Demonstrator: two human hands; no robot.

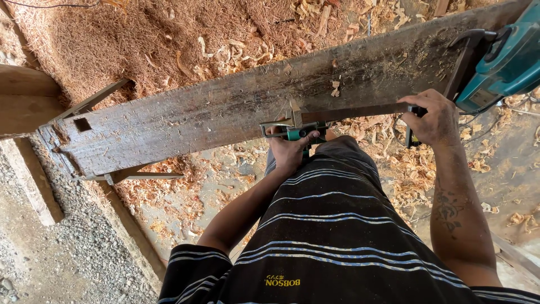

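Striped dark shirt (332, 236) fills the foreground at six o'clock; above it the left hand (289, 149) is closed around a green-bodied clamp (295, 128) at the near edge of a long weathered plank (225, 110). The right hand (436, 118), at three o'clock, grips the end of the clamp's flat metal bar (354, 111), fingers curled tight. With the teal power tool (503, 62) resting just beyond that hand, a loose clamp could let it slip or knock it off the grey, scuffed, shaving-strewn board.
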